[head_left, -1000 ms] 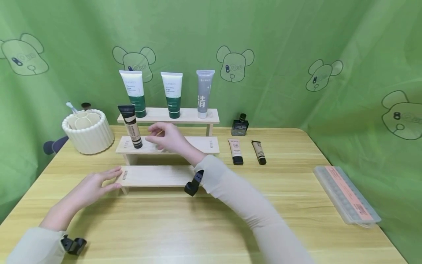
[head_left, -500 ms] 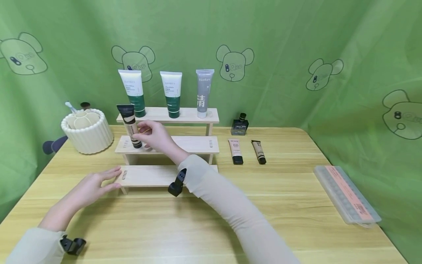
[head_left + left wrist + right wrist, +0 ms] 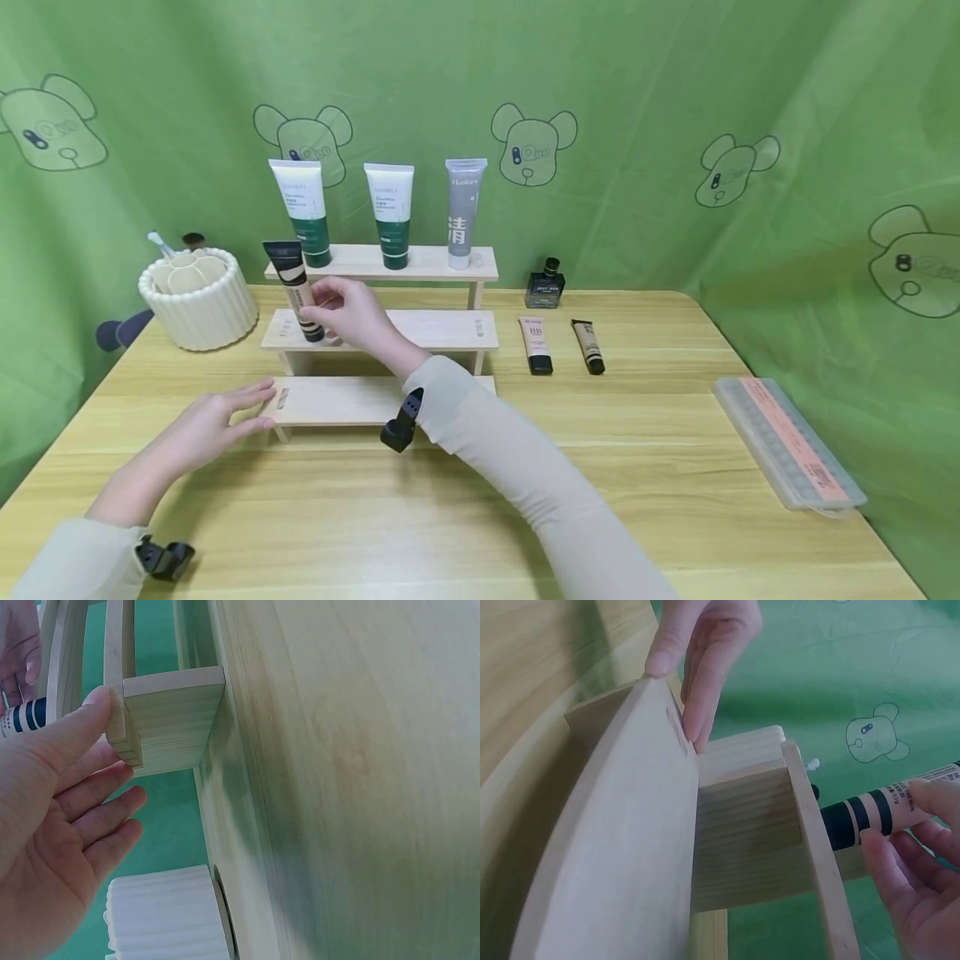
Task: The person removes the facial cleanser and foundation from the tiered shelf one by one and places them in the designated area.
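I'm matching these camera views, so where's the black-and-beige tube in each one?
Head: tube, left of centre, about halfway up.
Left wrist: tube, partly visible, left edge, upper half.
Right wrist: tube, right edge, about halfway down.
Shared landmark: wooden rack, its end touched by the left hand.

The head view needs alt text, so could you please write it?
A person's right hand pinches a beige-and-black cosmetic tube at the middle tier of a wooden rack, while the left hand touches the bottom tier. Three larger tubes stand on the top tier.
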